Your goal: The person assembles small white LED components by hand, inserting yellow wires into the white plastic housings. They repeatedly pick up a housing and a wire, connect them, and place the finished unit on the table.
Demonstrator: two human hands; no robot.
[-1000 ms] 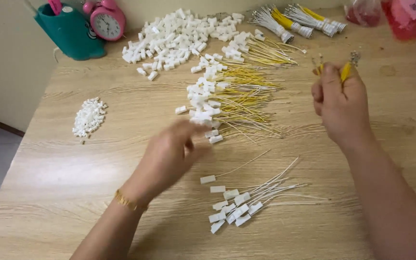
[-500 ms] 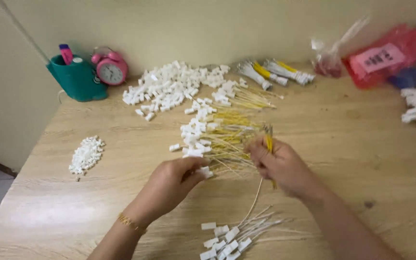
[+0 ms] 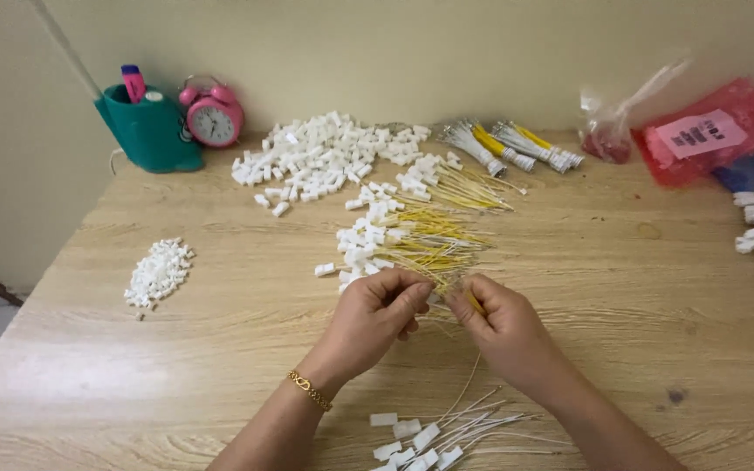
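Both hands are meeting at table centre. The left hand [image 3: 375,314] is pinching closed, thumb and fingertips pressing together on something tiny and pale, too small to identify. A gold chain bracelet [image 3: 310,390] is sitting on that wrist. The right hand [image 3: 501,324] is clenching around thin yellow wires [image 3: 474,301], with a short yellow stub poking out between the fingers and 1 pale strand trailing down under the palm. The 2 hands are nearly touching at the fingertips.

Just beyond them, a loose heap of yellow wires with white plastic connectors [image 3: 403,244] is lying on the wooden table [image 3: 220,323], which is pale with a streaky grain. Below the hands, a smaller bunch of white wires with blocky white connectors [image 3: 434,432] is fanning out near the table edge.

Farther back, a big pile of small white plastic housings [image 3: 320,157] is spreading out, and a smaller pile of white pieces [image 3: 159,273] is sitting well apart at the left. Bundled wire sets, yellow and grey [image 3: 508,144], are lying behind. A teal holder [image 3: 146,131] and a round pink alarm clock [image 3: 213,116] are standing at the back left. A red plastic bag [image 3: 709,131] and a clear bag [image 3: 613,126] are resting at the back right.
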